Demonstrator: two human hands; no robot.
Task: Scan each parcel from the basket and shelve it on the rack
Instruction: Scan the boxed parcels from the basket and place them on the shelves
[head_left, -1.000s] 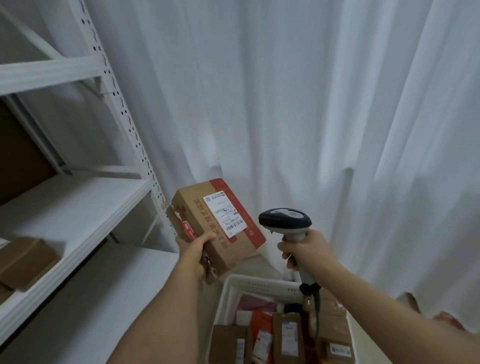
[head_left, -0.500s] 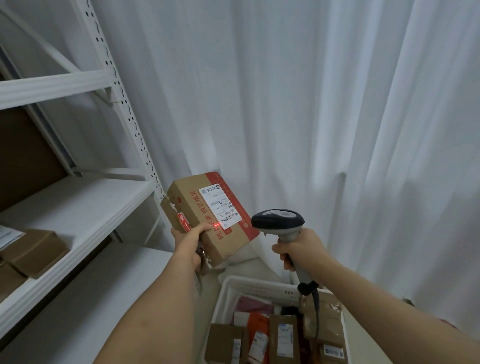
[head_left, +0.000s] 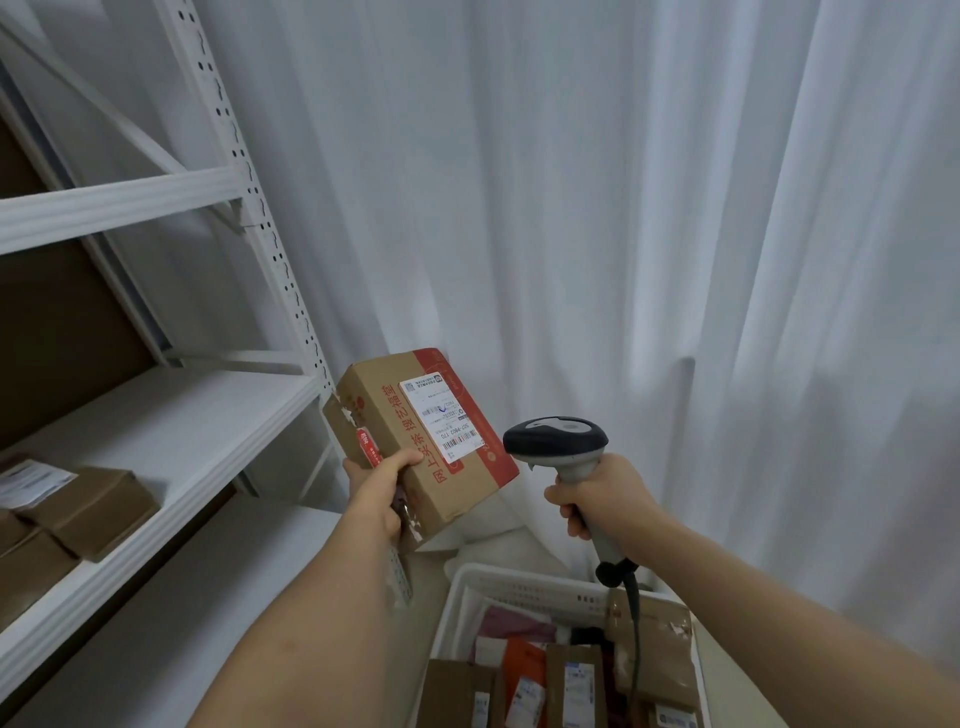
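Note:
My left hand grips a brown cardboard parcel with red print and a white barcode label, held tilted with the label facing up. My right hand grips the handle of a grey and black barcode scanner, whose head sits just right of the parcel and points at it. Below both hands stands the white basket, holding several more parcels with labels. The white rack is on the left, its middle shelf at about the parcel's height.
Two or three brown boxes lie on the rack's middle shelf at the far left. A lower shelf runs beneath it. White curtains hang behind everything. The scanner's cable drops into the basket.
The red scan light seen on the parcel half a second ago is gone. Parcel and scanner stay close together, and the view has shifted slightly.

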